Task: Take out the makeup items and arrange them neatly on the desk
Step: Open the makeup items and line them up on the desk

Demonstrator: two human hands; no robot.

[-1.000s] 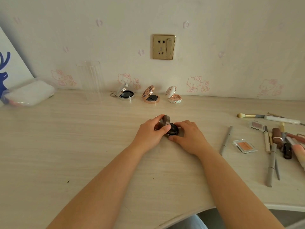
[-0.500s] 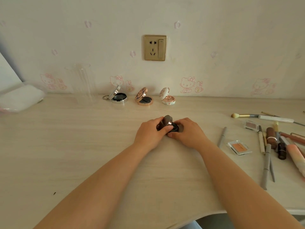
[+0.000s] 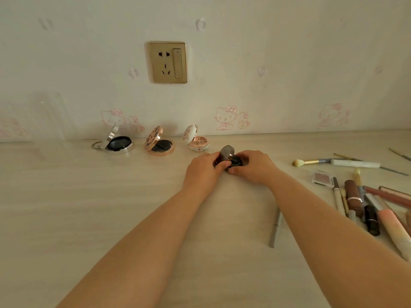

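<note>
**deskfan:** Three open compacts are lined up along the wall at the back of the desk [image 3: 66, 218]: a silver compact [image 3: 117, 144], a rose-gold compact [image 3: 159, 146] and a small white compact [image 3: 196, 141]. Off to the right is a loose pile of brushes and pencils [image 3: 360, 196]. Then the small one: a dark compact [image 3: 229, 158], lid tipped up, sitting just right of the white one. Left hand [image 3: 203, 172] is closed around its left side with the thumb against the lid, and right hand [image 3: 253, 166] is closed around the base.

**pencilcase:** So that's number four for the row. How would you handle it?

**deskfan:** Looks light and hard, probably smooth plastic, so a bit slippery. The hinge is the weak bit, I'd guess. I'd pinch the base by its rim, not the lid, and keep it flat so it doesn't snap shut or tip.
</note>
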